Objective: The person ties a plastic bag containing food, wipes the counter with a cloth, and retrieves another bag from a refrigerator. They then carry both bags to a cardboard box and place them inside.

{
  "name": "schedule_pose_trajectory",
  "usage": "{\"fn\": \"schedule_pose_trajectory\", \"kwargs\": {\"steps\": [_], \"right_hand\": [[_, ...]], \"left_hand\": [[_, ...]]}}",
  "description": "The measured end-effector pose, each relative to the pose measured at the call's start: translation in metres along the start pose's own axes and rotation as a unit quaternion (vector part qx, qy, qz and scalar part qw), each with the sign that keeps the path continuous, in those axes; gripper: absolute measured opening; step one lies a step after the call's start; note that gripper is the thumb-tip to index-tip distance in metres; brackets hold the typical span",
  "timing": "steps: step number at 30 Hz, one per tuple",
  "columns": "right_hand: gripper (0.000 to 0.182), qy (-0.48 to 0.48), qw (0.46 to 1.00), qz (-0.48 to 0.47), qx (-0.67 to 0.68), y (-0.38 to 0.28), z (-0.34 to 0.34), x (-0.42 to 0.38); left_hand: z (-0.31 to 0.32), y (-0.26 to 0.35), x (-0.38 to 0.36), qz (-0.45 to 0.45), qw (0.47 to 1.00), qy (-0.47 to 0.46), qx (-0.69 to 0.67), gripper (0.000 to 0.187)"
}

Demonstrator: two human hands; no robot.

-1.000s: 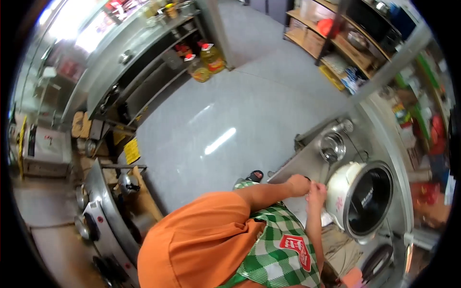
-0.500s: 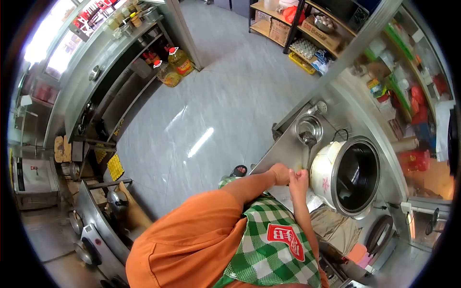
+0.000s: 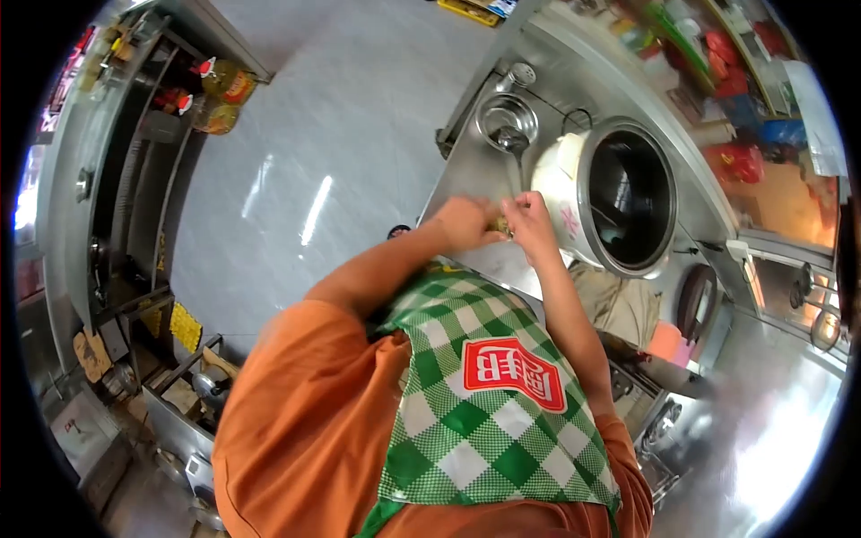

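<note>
My left hand (image 3: 468,222) and my right hand (image 3: 531,224) meet above the steel counter (image 3: 493,264), fingers curled toward each other. Between their fingertips shows a small yellowish-green thing (image 3: 503,226), too small and blurred to name. The left hand is a little smeared by motion. Just beyond them, a ladle (image 3: 514,148) rests with its bowl end in a round metal bowl (image 3: 529,115); its handle points back toward my hands. Close to the right hand stands a large white cooker pot (image 3: 558,193) with a pink flower and a dark interior.
A metal canister (image 3: 518,75) sits behind the bowl. Beige cloth (image 3: 610,300) lies on the near side of the pot. Large oil bottles (image 3: 226,82) stand across the grey floor (image 3: 278,179), by a steel counter on the left. Shelves with goods line the right.
The view has swung, so the counter, pot and hands appear higher and further left. The hands have drawn slightly apart, and the small yellowish-green thing now shows between them.
</note>
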State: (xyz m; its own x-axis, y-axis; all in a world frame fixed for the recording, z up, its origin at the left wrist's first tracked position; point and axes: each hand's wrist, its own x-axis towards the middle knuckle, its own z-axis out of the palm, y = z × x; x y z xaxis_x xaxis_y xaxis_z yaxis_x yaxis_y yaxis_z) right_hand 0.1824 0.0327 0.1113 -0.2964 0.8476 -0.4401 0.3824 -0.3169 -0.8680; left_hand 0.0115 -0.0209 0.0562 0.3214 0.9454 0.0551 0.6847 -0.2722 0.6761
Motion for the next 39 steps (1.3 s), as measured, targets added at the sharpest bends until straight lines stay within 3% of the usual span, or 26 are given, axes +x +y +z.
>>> {"fn": "schedule_pose_trajectory", "kwargs": {"steps": [3,4,6,7,10,13,16,21,31,39], "right_hand": [[0.036,-0.022,0.999,0.035,0.023,-0.040,-0.010,-0.011],[0.034,-0.025,0.998,0.047,0.035,-0.057,-0.012,-0.018],[0.028,-0.039,0.996,0.019,0.078,-0.092,-0.016,-0.028],[0.027,-0.046,0.993,-0.002,0.108,-0.107,-0.020,-0.031],[0.025,-0.042,0.986,-0.058,0.152,-0.164,-0.034,-0.046],[0.031,-0.064,0.978,-0.108,0.167,-0.209,-0.043,-0.058],[0.033,-0.071,0.977,-0.118,0.164,-0.227,-0.054,-0.060],[0.035,-0.063,0.978,-0.131,0.153,-0.245,-0.064,-0.065],[0.039,-0.073,0.979,-0.131,0.137,-0.251,-0.077,-0.062],[0.042,-0.087,0.978,-0.136,0.135,-0.251,-0.080,-0.063]], "left_hand": [[0.010,-0.031,-0.013,-0.059,0.979,0.173,-0.091,0.056],[0.007,-0.029,-0.009,-0.147,0.942,0.149,-0.261,0.060],[-0.008,-0.028,0.006,-0.298,0.770,0.078,-0.559,0.070],[-0.016,-0.022,0.016,-0.299,0.691,0.027,-0.657,0.084],[-0.047,0.012,0.041,-0.152,0.521,-0.037,-0.839,0.092],[-0.083,0.044,0.063,-0.053,0.400,-0.089,-0.911,0.101],[-0.113,0.063,0.077,-0.022,0.384,-0.089,-0.919,0.095],[-0.137,0.083,0.091,-0.113,0.438,-0.041,-0.891,0.055],[-0.123,0.087,0.102,-0.127,0.466,-0.036,-0.875,0.038],[-0.109,0.081,0.108,-0.129,0.470,-0.034,-0.873,0.038]]}}
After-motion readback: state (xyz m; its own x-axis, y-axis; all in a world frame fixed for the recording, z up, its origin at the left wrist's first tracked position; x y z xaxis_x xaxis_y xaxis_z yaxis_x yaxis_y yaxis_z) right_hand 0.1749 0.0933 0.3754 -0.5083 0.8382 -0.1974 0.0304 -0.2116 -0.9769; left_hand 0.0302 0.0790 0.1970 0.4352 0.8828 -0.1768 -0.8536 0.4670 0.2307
